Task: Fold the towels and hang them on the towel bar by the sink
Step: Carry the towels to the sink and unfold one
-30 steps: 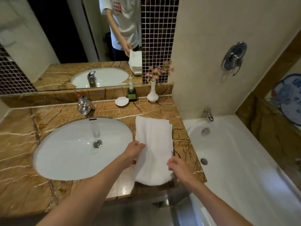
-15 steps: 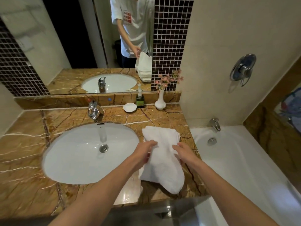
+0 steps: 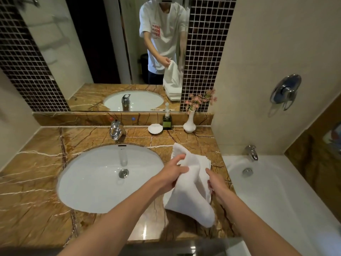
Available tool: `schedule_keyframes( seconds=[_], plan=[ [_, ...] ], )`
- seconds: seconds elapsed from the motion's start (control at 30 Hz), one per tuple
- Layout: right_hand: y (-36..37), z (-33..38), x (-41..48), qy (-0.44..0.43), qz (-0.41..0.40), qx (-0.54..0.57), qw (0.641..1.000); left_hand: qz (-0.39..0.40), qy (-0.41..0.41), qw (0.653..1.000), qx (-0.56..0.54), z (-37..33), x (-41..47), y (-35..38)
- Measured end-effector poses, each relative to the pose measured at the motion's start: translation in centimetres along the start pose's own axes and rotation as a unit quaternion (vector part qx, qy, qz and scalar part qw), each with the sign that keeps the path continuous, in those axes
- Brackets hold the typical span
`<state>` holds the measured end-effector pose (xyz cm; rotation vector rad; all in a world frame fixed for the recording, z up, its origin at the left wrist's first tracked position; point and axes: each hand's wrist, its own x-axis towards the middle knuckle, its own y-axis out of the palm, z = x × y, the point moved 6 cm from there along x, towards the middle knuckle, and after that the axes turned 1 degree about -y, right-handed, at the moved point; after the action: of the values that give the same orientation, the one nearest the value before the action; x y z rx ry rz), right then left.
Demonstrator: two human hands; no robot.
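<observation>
A white towel (image 3: 190, 196) hangs lifted above the brown marble counter (image 3: 36, 182), to the right of the sink. My left hand (image 3: 172, 173) grips its upper left part, the cloth bunched over the fingers. On the towel's right edge my right hand (image 3: 215, 183) pinches the cloth. Under the lifted towel lie more folded white towels (image 3: 207, 161), mostly hidden. No towel bar shows near the sink; faint bars appear only in the mirror's reflection at the upper left.
The white oval sink (image 3: 103, 178) with a chrome tap (image 3: 115, 129) lies left of the towels. A soap dish (image 3: 155, 128), a dispenser bottle (image 3: 167, 121) and a white vase (image 3: 189, 123) stand at the back. A bathtub (image 3: 276, 200) borders the counter on the right.
The top towel lay flat on the stack a second ago. Both hands have since gripped it and raised it off the pile, so it now hangs bunched between them.
</observation>
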<state>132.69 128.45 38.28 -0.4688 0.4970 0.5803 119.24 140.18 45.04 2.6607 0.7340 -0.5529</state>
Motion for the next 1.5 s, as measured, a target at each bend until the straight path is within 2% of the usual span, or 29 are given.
schedule_keyframes(
  seconds=[0.1,0.17,0.27,0.37,0.47,0.6,0.7,0.77,0.83,0.93,1.0,1.23,1.37,1.43,1.5],
  plan=[
    [0.5,0.5,-1.1,0.004,0.037,0.035,0.999,0.02,0.013,1.0,0.008,-0.6,-0.7,0.3],
    [1.9,0.8,-2.2,0.022,0.116,0.08,0.99,0.035,0.007,0.999,-0.009,-0.9,-1.2,0.5],
    [4.3,1.0,-3.5,0.061,0.247,0.213,0.943,0.061,-0.012,0.996,-0.071,-1.2,-2.0,0.6],
    [4.6,2.5,-3.6,0.055,0.287,0.318,0.902,0.091,0.001,0.992,-0.093,-1.9,-3.0,0.2],
    [3.8,5.1,-3.5,0.03,0.245,0.341,0.907,0.108,0.008,0.992,-0.058,-2.3,-4.0,-1.0],
    [2.9,8.8,-3.1,-0.063,0.177,0.253,0.949,0.109,0.009,0.994,-0.017,-2.5,-4.8,-2.5],
    [2.9,11.3,-4.0,-0.125,0.184,0.198,0.955,0.008,0.015,0.999,0.046,-3.2,-4.3,-4.4],
    [3.1,12.9,-5.1,-0.159,0.204,0.17,0.951,-0.076,0.043,0.995,0.051,-4.5,-4.2,-5.9],
    [3.4,14.3,-6.1,-0.187,0.235,0.166,0.939,-0.126,0.085,0.988,0.04,-6.1,-4.2,-6.9],
    [3.6,15.9,-7.4,-0.219,0.256,0.145,0.93,-0.185,0.178,0.965,0.045,-9.3,-4.6,-8.1],
    [3.4,16.7,-7.9,-0.236,0.233,0.137,0.933,-0.209,0.226,0.95,0.048,-11.1,-5.1,-8.5],
    [1.9,18.2,-7.5,-0.275,0.129,0.149,0.941,-0.229,0.284,0.926,0.094,-13.9,-5.9,-7.8],
    [1.3,18.4,-7.6,-0.303,0.082,0.141,0.939,-0.296,0.343,0.871,0.19,-14.8,-6.8,-7.1],
    [1.0,18.4,-7.7,-0.312,0.067,0.139,0.937,-0.28,0.368,0.846,0.265,-15.1,-7.0,-6.6],
    [0.6,18.4,-7.8,-0.321,0.052,0.131,0.937,-0.26,0.357,0.831,0.339,-15.1,-6.8,-6.2]
  ],
)
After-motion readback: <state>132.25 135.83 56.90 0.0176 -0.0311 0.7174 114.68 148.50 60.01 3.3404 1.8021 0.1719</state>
